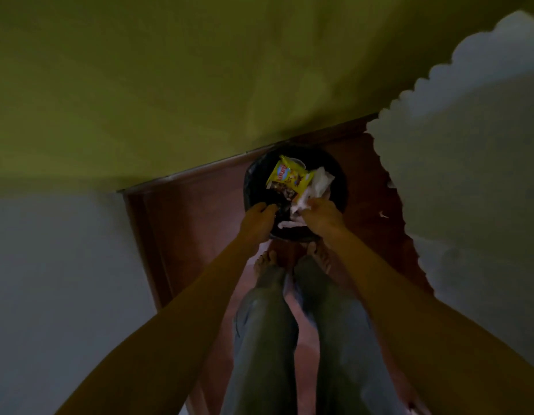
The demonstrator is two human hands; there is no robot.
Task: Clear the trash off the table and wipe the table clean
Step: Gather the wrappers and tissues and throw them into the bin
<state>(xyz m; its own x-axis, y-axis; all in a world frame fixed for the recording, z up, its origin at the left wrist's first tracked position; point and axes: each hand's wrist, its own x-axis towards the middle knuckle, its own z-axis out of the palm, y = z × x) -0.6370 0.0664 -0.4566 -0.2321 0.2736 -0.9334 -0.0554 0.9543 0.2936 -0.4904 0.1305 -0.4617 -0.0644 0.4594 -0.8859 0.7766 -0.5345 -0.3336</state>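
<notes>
Below green wall (170,85), black bin (341,178) holds yellow wrapper (289,178), lettering unreadable.

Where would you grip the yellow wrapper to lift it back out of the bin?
Judging by its pose, pinch the yellow wrapper at its free top corner nearest the wall, coming down from above: it lies on top in the black bin, and white tissue crowds its right edge.

One wide-angle camera on the person's head looks steeply down, almost along the legs, so the bare feet (267,260) sit just below frame centre and the black trash bin (340,187) at centre, close under the outstretched forearms (200,283); the yellow-green wall (140,85) bows across the top of the frame
</notes>
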